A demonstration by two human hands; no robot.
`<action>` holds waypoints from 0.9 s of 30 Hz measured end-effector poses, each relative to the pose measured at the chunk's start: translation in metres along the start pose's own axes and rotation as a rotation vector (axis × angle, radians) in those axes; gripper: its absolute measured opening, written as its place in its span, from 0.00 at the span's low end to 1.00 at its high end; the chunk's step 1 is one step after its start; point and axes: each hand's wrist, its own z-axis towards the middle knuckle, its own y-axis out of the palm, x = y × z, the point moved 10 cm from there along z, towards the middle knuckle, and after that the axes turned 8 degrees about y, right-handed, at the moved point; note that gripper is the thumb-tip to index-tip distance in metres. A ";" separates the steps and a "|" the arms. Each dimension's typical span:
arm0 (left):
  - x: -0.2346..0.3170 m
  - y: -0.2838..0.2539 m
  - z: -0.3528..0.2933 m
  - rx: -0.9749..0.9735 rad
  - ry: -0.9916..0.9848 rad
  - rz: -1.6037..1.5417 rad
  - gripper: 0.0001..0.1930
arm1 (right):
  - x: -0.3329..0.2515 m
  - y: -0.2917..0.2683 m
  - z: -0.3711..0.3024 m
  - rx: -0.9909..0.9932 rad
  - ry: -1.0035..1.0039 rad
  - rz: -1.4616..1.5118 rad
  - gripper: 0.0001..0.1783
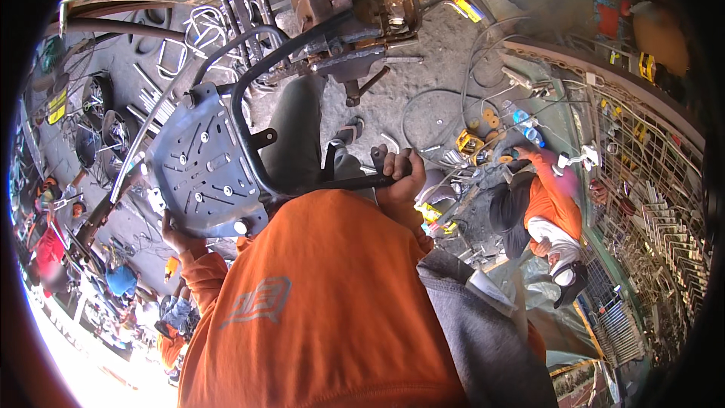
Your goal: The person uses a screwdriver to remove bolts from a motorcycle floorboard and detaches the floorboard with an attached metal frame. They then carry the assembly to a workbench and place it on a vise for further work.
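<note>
A dark tubular metal rack (243, 117) with a grey slotted plate (198, 170) fixed to it is tilted in front of my body. The plate has round bosses and long slots. My left hand (178, 236) grips the plate's near left edge, and its fingers are partly hidden. Closed round the tube at the rack's right end is my right hand (400, 177). Past the rack's far side stands a rusty metal stand (328, 0) with a clamp-like block, and the black tube overlaps it in view.
At right a co-worker in an orange top (555, 204) bends low near a yellow power tool (470, 143). Wire shelving (649, 181) lines the right side. Cables (462, 75) and metal rods (147, 94) lie on the floor. More people (174, 317) are at lower left.
</note>
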 end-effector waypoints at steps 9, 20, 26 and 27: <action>0.007 0.008 0.001 -0.053 0.043 0.021 0.15 | 0.001 0.001 -0.001 0.033 0.000 0.049 0.18; 0.014 0.024 0.011 -0.163 -0.036 -0.098 0.17 | 0.005 -0.004 -0.004 0.087 -0.014 0.049 0.18; -0.002 0.014 0.024 -0.169 -0.004 -0.086 0.18 | 0.013 -0.009 0.005 -0.076 -0.050 0.079 0.19; -0.005 0.011 0.028 -0.166 0.013 -0.066 0.18 | 0.015 -0.013 0.006 -0.078 -0.047 0.080 0.18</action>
